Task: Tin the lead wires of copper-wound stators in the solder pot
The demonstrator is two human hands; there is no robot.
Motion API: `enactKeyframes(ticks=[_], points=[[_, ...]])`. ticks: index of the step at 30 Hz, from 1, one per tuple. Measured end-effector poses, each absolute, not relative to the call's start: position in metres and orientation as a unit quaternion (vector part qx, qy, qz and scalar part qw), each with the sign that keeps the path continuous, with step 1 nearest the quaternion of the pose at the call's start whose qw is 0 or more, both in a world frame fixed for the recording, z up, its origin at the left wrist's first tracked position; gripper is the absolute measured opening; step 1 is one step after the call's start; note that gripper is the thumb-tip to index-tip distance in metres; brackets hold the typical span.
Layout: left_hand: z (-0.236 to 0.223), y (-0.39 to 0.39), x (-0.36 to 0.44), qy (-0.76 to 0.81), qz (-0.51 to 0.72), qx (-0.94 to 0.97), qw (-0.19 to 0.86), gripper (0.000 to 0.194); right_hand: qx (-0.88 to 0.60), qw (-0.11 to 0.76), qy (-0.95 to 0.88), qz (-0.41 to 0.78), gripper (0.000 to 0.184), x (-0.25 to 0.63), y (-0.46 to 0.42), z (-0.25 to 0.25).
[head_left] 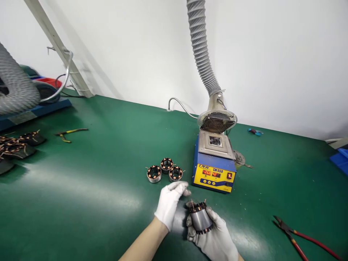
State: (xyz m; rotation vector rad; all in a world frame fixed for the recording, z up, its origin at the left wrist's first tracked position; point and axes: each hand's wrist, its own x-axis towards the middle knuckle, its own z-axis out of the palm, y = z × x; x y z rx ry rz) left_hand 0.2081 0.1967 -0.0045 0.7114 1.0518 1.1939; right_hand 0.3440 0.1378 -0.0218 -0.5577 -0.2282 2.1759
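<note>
My right hand (217,239), in a white glove, grips a cylindrical motor stator (200,217) with copper windings and wire ends sticking up. My left hand (170,203), also gloved, hovers just left of the stator with its fingers curled and fingertips close to the top wires; I cannot tell whether they touch. Three more stators (164,169) stand together on the green mat just beyond my left hand. A blue and yellow solder pot (214,165) with a lit red display sits right behind my hands.
A grey ribbed extraction hose (202,54) ends in a hood above the pot. Red-handled cutters (301,237) lie at the right, yellow-handled pliers (69,133) at the left, a pile of wound parts (16,146) at the far left edge, and a blue bin (341,159) at the far right.
</note>
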Motion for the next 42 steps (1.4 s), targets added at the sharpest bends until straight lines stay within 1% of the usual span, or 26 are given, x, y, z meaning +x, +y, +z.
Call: enactKeyframes(ticks=[1, 3, 4, 6, 7, 9, 11, 13, 14, 16, 18, 19, 21, 24, 26, 27, 28, 30, 32, 36, 39, 42], points=[[-0.005, 0.197, 0.208, 0.433, 0.533, 0.293, 0.665, 0.037, -0.219, 0.429, -0.09, 0.872, 0.047, 0.344, 0.138, -0.022], [-0.004, 0.193, 0.212, 0.394, 0.489, 0.294, 0.721, 0.043, -0.214, 0.44, -0.085, 0.868, 0.04, 0.344, 0.138, -0.021], [-0.003, 0.191, 0.215, 0.4, 0.452, 0.314, 0.733, 0.042, -0.219, 0.449, -0.086, 0.862, 0.036, 0.342, 0.137, -0.021], [-0.001, 0.187, 0.22, 0.446, 0.407, 0.35, 0.716, 0.035, -0.246, 0.472, -0.1, 0.841, 0.028, 0.338, 0.137, -0.023], [-0.001, 0.186, 0.221, 0.469, 0.412, 0.35, 0.699, 0.032, -0.269, 0.484, -0.113, 0.825, 0.03, 0.335, 0.136, -0.025], [-0.003, 0.188, 0.217, 0.482, 0.453, 0.329, 0.674, 0.034, -0.331, 0.503, -0.154, 0.783, 0.045, 0.331, 0.136, -0.033], [-0.006, 0.193, 0.209, 0.458, 0.507, 0.281, 0.674, 0.04, -0.411, 0.541, -0.222, 0.7, 0.058, 0.328, 0.135, -0.045], [-0.007, 0.197, 0.2, 0.415, 0.545, 0.262, 0.68, 0.047, -0.502, 0.568, -0.31, 0.574, 0.061, 0.327, 0.135, -0.06], [-0.006, 0.197, 0.198, 0.397, 0.538, 0.282, 0.688, 0.05, -0.543, 0.57, -0.352, 0.507, 0.06, 0.326, 0.135, -0.066], [-0.006, 0.193, 0.199, 0.386, 0.465, 0.353, 0.714, 0.054, -0.592, 0.553, -0.428, 0.4, 0.057, 0.326, 0.135, -0.077], [-0.007, 0.188, 0.208, 0.404, 0.396, 0.401, 0.72, 0.052, -0.603, 0.536, -0.497, 0.319, 0.049, 0.325, 0.135, -0.081], [-0.009, 0.186, 0.214, 0.41, 0.389, 0.403, 0.72, 0.049, -0.6, 0.527, -0.531, 0.284, 0.044, 0.324, 0.135, -0.08], [-0.01, 0.185, 0.222, 0.402, 0.424, 0.369, 0.723, 0.043, -0.586, 0.498, -0.594, 0.235, 0.036, 0.324, 0.136, -0.076], [-0.006, 0.191, 0.221, 0.353, 0.499, 0.274, 0.742, 0.039, -0.568, 0.469, -0.64, 0.219, 0.034, 0.325, 0.137, -0.07], [0.001, 0.196, 0.211, 0.337, 0.558, 0.221, 0.726, 0.04, -0.569, 0.474, -0.635, 0.219, 0.036, 0.326, 0.137, -0.069], [0.004, 0.198, 0.205, 0.34, 0.564, 0.224, 0.718, 0.041, -0.571, 0.481, -0.63, 0.217, 0.037, 0.326, 0.137, -0.07], [0.007, 0.2, 0.199, 0.353, 0.545, 0.248, 0.719, 0.043, -0.572, 0.486, -0.626, 0.212, 0.038, 0.326, 0.137, -0.072], [0.009, 0.199, 0.19, 0.39, 0.449, 0.333, 0.732, 0.048, -0.571, 0.489, -0.629, 0.2, 0.04, 0.325, 0.136, -0.074], [0.007, 0.197, 0.187, 0.431, 0.372, 0.393, 0.722, 0.046, -0.57, 0.481, -0.64, 0.183, 0.042, 0.325, 0.136, -0.074], [0.001, 0.192, 0.195, 0.474, 0.391, 0.377, 0.693, 0.032, -0.571, 0.458, -0.661, 0.166, 0.041, 0.326, 0.136, -0.066], [0.001, 0.19, 0.206, 0.484, 0.398, 0.356, 0.693, 0.024, -0.566, 0.454, -0.665, 0.177, 0.039, 0.327, 0.136, -0.06], [0.002, 0.189, 0.214, 0.514, 0.404, 0.348, 0.672, 0.018, -0.567, 0.452, -0.663, 0.188, 0.037, 0.326, 0.137, -0.058]])
